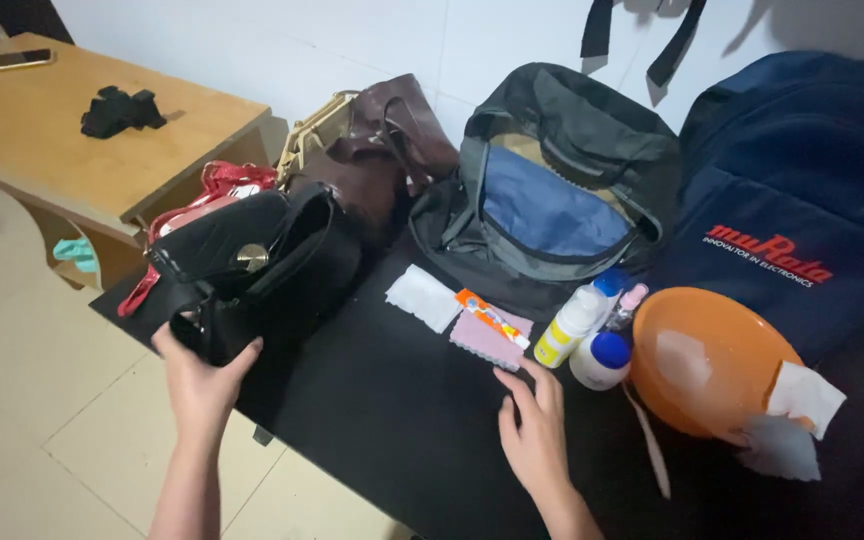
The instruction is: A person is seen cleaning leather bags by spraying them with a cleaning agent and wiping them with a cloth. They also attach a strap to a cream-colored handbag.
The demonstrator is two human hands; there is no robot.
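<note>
1. The right hand (535, 432) lay flat, fingers open, holding nothing, just beside the pink cloth (486, 338).
2. The left hand (197, 385) clasped the black handbag (252, 270) at the black table (392, 420) edge (it could have slid off).
3. The bottles (582, 335) beyond risked toppling.

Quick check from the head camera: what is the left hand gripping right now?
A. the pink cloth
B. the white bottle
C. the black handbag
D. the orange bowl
C: the left hand clasps the lower end of the black handbag, while the right hand rests on the black table just below the pink cloth.
</note>
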